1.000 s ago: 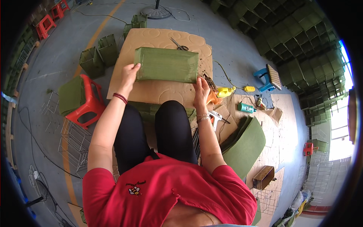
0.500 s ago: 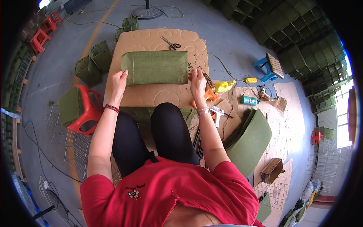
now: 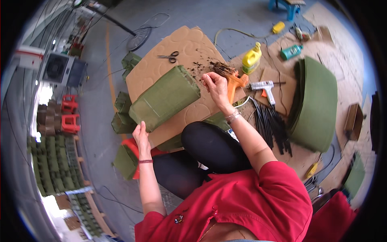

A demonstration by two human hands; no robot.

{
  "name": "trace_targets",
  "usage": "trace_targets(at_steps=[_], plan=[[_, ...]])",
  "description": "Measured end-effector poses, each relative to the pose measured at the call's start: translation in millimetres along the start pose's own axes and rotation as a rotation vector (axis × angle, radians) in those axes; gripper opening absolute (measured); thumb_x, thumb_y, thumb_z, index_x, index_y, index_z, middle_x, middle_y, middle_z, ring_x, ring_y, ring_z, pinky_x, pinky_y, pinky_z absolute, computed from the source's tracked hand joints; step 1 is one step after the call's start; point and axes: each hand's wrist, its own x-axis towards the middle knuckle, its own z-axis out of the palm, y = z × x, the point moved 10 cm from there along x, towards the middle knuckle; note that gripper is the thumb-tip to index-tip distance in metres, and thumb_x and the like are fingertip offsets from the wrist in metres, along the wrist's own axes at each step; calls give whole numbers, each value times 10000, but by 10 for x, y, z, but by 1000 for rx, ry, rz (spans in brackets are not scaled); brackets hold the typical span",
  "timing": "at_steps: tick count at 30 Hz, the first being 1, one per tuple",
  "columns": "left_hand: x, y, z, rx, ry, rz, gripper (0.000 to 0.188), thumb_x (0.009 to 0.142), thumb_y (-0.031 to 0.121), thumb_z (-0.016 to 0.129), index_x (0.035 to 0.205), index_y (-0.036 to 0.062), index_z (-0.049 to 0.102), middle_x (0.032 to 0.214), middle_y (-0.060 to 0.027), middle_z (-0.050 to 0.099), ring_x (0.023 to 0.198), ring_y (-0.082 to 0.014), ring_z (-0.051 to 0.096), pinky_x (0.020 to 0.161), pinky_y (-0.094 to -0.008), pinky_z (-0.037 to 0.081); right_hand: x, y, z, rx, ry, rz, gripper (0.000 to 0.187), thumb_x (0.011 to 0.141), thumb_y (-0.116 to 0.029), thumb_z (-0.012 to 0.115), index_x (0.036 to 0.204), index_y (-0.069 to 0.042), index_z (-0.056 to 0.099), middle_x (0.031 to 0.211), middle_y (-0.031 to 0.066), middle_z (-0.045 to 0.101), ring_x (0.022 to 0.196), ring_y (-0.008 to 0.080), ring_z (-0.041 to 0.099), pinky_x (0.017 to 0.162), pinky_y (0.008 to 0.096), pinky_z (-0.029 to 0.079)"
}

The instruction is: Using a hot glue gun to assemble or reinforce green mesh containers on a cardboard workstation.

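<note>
A long box covered in green mesh-like fabric (image 3: 163, 99) lies tilted above the cardboard-topped work surface (image 3: 189, 117). My left hand (image 3: 141, 137) grips its near left corner, thumb on top. Just off its right end is my right hand (image 3: 216, 86), fingers closed in a pinch; what they hold, if anything, is too small to make out. Beside that hand stands an orange plastic object (image 3: 234, 82) with dark brown strips on it. Black-handled scissors (image 3: 172, 57) lie on the cardboard beyond the box, among scattered dark bits.
To the right are a white glue gun (image 3: 264, 86), black sticks (image 3: 270, 125), stacked green sheets (image 3: 318, 105), a yellow jug (image 3: 252, 58) and a green bottle (image 3: 291, 52). Green boxes (image 3: 123, 113) stand on the floor at left, near a red stool (image 3: 135, 151). Cables cross the floor.
The view has swung left. The box has turned so its right end points farther away. My right hand has come off that end; my left still holds its corner.
</note>
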Motion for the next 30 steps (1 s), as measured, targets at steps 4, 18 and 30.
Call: trace_targets(at_steps=[4,18,30], plan=[[-48,108,118,-55,11,5,239,975,278,589,803,112,570,750,58,565,629,-24,481,547,-215,364,26,171,-682,431,16,154,178,938,-219,624,905,-51,674,681,-33,583,544,35,489,492,195,402],[60,60,36,-77,-29,3,192,982,280,576,936,95,598,861,9,640,730,-55,579,676,-236,446,-352,550,-4401,386,814,-186,203,907,-127,657,1022,40,654,850,76,669,690,157,618,614,257,514],[70,48,6,-100,-49,7,241,991,275,555,1049,45,597,1041,-66,661,910,-140,627,813,-316,485,-374,-258,-2745,-583,589,-70,181,942,-215,620,1025,-56,642,834,91,694,708,115,658,610,287,516]])
